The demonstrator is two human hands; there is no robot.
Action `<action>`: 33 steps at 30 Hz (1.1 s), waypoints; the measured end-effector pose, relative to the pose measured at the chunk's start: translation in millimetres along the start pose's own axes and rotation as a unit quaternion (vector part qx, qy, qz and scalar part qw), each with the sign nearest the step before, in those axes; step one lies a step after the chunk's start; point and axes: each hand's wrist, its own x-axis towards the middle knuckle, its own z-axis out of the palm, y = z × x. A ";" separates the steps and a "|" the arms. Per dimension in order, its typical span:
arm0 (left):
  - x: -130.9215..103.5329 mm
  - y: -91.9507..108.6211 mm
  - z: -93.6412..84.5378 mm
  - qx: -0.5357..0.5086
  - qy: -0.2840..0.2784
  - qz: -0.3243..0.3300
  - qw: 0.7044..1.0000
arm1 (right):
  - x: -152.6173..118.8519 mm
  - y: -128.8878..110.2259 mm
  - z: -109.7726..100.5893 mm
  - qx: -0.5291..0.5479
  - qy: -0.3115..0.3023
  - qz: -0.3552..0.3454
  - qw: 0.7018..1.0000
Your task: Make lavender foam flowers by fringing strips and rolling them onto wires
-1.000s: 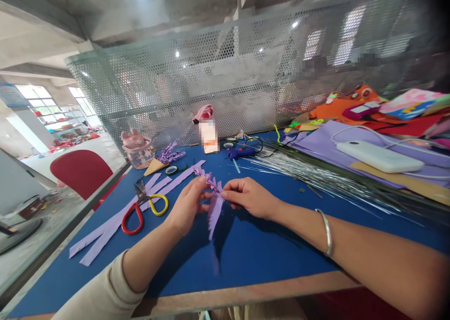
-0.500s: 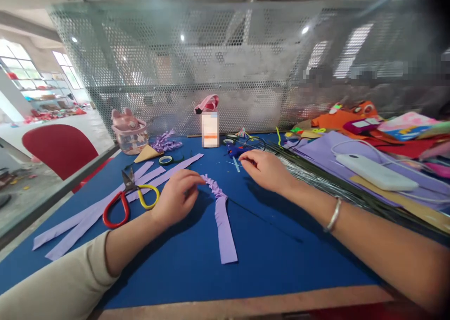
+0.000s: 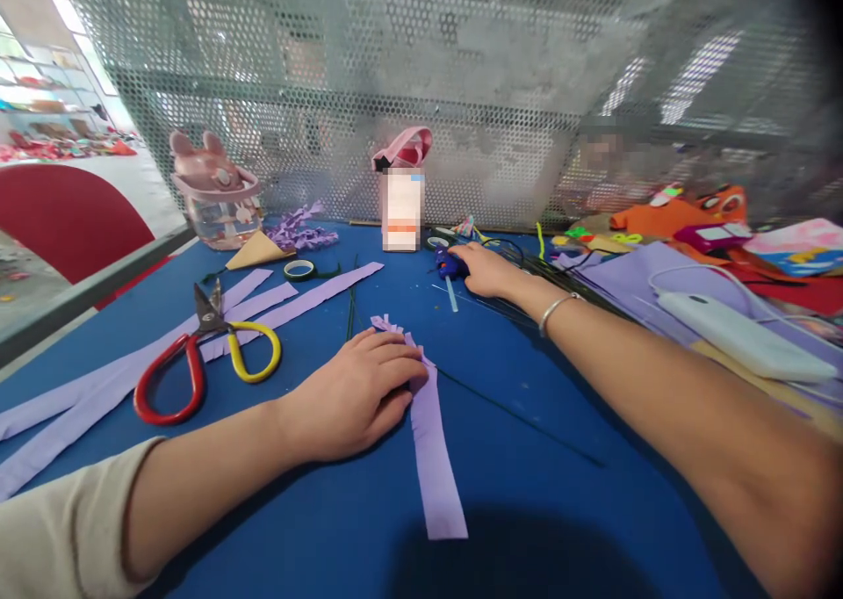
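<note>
My left hand [image 3: 352, 393] lies on the table with its fingers closed over the gathered upper part of a purple crepe paper strip [image 3: 435, 458]. The strip's flat end hangs towards me, and its fringed tip [image 3: 385, 324] shows beyond my fingers. From beneath the strip a thin green wire stem [image 3: 520, 414] runs to the right. Farther back, my right hand [image 3: 491, 271] has its fingers around a blue glue gun [image 3: 448, 263], partly hidden by the hand. A pale glue stick [image 3: 451, 295] sticks out of it.
Scissors [image 3: 209, 320] with red and yellow handles lie on purple strips [image 3: 316, 299] at left. Behind are green tape [image 3: 299, 270], a paper cone [image 3: 258, 252] and a pink-lidded jar [image 3: 217, 199]. A white power bank [image 3: 744, 335] rests on purple paper at right.
My left hand has moved right and come down onto the gathered strip. My right hand has reached the glue gun. The view has tilted down and come closer to the table.
</note>
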 end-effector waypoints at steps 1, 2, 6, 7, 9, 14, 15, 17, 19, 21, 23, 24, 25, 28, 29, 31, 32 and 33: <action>0.0 0.3 -0.2 0.000 -0.001 0.003 1.000 | -0.3 1.2 -0.1 0.015 0.015 -0.007 1.000; 0.0 0.6 -0.1 0.003 -0.004 0.005 1.000 | -2.3 2.6 -1.7 0.032 0.036 -0.015 0.999; -0.2 0.9 1.8 0.019 -0.002 -0.001 1.000 | -32.7 10.0 -24.4 0.137 0.136 0.015 0.981; -0.2 0.6 2.5 0.021 0.000 -0.004 1.000 | -46.3 11.5 -32.8 0.177 0.155 0.038 0.971; -0.1 0.0 3.5 0.021 0.000 -0.007 1.000 | -78.0 12.3 -48.8 0.268 0.116 0.040 0.956; -1.2 -1.3 4.2 0.012 -0.011 -0.007 1.000 | -145.6 -3.7 -65.8 0.399 0.007 0.020 0.917; -1.4 -1.2 4.1 0.012 -0.009 -0.007 1.000 | -152.1 -8.6 -65.5 0.395 -0.001 0.009 0.919; -1.8 -1.1 3.8 0.014 -0.005 -0.008 1.000 | -158.5 -17.4 -64.0 0.384 -0.012 -0.013 0.923; -2.1 -0.8 3.6 0.017 -0.002 -0.007 1.000 | -159.7 -23.3 -62.7 0.376 -0.016 -0.033 0.926; -2.4 -0.8 3.7 0.020 -0.001 -0.005 1.000 | -159.4 -25.9 -62.0 0.366 -0.015 -0.053 0.929; -2.7 -0.9 4.0 0.025 -0.001 -0.004 1.000 | -159.2 -26.6 -61.3 0.353 -0.010 -0.070 0.933; -2.8 -0.9 4.1 0.027 -0.002 -0.005 1.000 | -159.2 -27.0 -60.9 0.348 -0.008 -0.077 0.934; -2.8 -1.1 4.3 0.029 -0.002 -0.005 1.000 | -159.3 -27.6 -60.6 0.345 -0.003 -0.082 0.935; -2.5 -1.4 4.9 0.031 -0.002 -0.004 1.000 | -159.9 -30.4 -60.4 0.338 0.015 -0.096 0.936; -2.3 -1.6 5.0 0.031 -0.001 -0.002 1.000 | -160.4 -31.1 -60.7 0.336 0.019 -0.101 0.936; -2.2 -1.7 5.3 0.032 0.001 0.001 1.000 | -161.6 -31.7 -61.8 0.328 0.023 -0.114 0.937; -2.2 -1.8 5.4 0.032 0.003 0.003 0.999 | -162.2 -31.7 -62.3 0.323 0.022 -0.123 0.938; -2.3 -1.8 5.4 0.032 0.003 0.004 0.999 | -162.7 -31.7 -62.8 0.317 0.023 -0.134 0.939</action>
